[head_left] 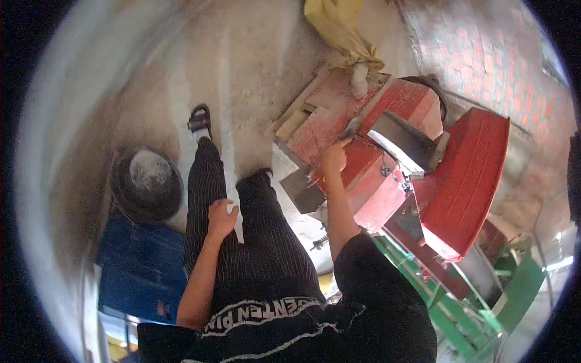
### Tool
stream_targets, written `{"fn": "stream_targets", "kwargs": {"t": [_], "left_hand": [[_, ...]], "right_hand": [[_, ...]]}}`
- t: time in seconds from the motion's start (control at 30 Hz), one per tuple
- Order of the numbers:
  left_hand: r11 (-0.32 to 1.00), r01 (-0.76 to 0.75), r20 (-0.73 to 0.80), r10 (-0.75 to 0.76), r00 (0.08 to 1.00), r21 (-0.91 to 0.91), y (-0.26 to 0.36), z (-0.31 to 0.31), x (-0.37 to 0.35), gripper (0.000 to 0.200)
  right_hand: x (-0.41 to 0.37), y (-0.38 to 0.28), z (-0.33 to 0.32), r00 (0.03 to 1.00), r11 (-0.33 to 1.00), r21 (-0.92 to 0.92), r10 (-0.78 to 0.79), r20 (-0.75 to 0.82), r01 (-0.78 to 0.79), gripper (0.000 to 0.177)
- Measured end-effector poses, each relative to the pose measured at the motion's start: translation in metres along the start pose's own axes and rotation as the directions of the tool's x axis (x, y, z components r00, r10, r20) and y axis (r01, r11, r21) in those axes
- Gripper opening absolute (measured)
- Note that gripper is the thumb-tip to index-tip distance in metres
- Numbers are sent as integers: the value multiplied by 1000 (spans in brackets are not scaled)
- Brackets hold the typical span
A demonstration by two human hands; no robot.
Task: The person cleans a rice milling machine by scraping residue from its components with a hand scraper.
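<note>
My left hand (pixel 223 218) hangs in front of my striped trousers with the thumb away from the other fingers, holding nothing. On the right, my right hand (pixel 334 158) is over the top of a red machine (pixel 378 166), index finger stretched out. That fingertip is right by a small dark metal piece (pixel 351 127) on the machine's dusty top. A yellow cloth sleeve (pixel 339 30) is tied around a spout (pixel 359 80) at the machine's far end. Near my right hand, a dark plate (pixel 405 139) stands tilted on the red housing.
A large red curved chute or cover (pixel 466 181) stands right of the machine, above a green metal frame (pixel 451 311). To my left, a dark round tub (pixel 145 184) holds white powdery material beside a blue container (pixel 142 266). A brick wall (pixel 484 57) rises at upper right.
</note>
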State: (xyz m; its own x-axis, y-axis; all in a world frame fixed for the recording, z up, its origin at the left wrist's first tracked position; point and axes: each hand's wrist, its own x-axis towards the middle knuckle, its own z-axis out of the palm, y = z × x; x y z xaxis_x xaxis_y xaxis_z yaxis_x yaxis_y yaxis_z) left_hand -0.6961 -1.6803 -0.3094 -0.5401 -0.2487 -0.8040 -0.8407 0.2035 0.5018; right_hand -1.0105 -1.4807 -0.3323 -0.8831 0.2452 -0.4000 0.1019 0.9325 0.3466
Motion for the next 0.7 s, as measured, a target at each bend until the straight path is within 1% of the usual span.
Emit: {"fn": "stream_targets", "kwargs": {"t": [0.03, 0.1, 0.13, 0.2, 0.23, 0.27, 0.3, 0.33, 0.37, 0.4, 0.43, 0.47, 0.5, 0.57, 0.63, 0.67, 0.7], "left_hand": [[999, -25, 5, 25, 1000, 29, -1, -14, 6, 23], [989, -146, -103, 146, 984, 11, -1, -42, 18, 22], [984, -172, -98, 176, 979, 47, 3, -58, 21, 22], [980, -199, -186, 201, 962, 29, 14, -88, 33, 23], [971, -230, -180, 238, 954, 67, 9, -95, 38, 23], [976, -197, -140, 210, 968, 96, 4, -97, 40, 23], [979, -164, -100, 177, 979, 125, -1, -99, 45, 23], [970, -190, -84, 204, 975, 155, 1, -101, 50, 23], [968, -155, -7, 160, 987, 198, 4, -99, 54, 22], [962, -121, 64, 109, 992, 243, 12, -98, 59, 22], [953, -141, 76, 125, 989, 268, 22, -98, 63, 22], [949, -195, 95, 176, 980, 250, 34, -96, 64, 22], [942, -245, 109, 225, 968, 228, 45, -95, 66, 23], [924, -278, 141, 248, 959, 264, 60, -101, 70, 24], [907, -293, 190, 244, 951, 302, 69, -110, 77, 26], [904, -288, 198, 234, 952, 317, 73, -116, 82, 26], [886, -269, 215, 199, 956, 378, 78, -122, 87, 27]], "right_hand": [[-6, 0, -2, 1000, 999, 27, 27, -1, -27, 88], [-31, 3, -5, 992, 996, 4, 87, 93, -88, 100], [-38, 1, -13, 989, 993, 40, 110, 95, -115, 100], [-35, -2, -31, 966, 977, 103, 162, 201, -185, 108], [-25, 3, -22, 973, 973, 148, 150, 173, -177, 110], [-10, 6, -11, 968, 961, 182, 177, 181, -209, 110], [10, 6, -9, 974, 948, 245, 167, 154, -201, 105], [20, 6, -11, 979, 934, 302, 161, 123, -192, 100], [22, 7, -10, 974, 920, 324, 187, 129, -220, 100], [23, 3, -12, 976, 930, 301, 183, 120, -211, 92], [24, 2, -14, 978, 940, 276, 176, 115, -202, 85], [15, 6, -16, 973, 930, 292, 196, 124, -224, 85], [-1, 10, -17, 970, 934, 275, 193, 149, -229, 82], [0, 11, -11, 964, 931, 275, 195, 179, -239, 78], [11, 16, -3, 981, 949, 251, 175, 79, -190, 78], [20, 11, -4, 979, 946, 255, 180, 97, -199, 78], [37, 5, -6, 977, 935, 288, 181, 111, -206, 78]]}}
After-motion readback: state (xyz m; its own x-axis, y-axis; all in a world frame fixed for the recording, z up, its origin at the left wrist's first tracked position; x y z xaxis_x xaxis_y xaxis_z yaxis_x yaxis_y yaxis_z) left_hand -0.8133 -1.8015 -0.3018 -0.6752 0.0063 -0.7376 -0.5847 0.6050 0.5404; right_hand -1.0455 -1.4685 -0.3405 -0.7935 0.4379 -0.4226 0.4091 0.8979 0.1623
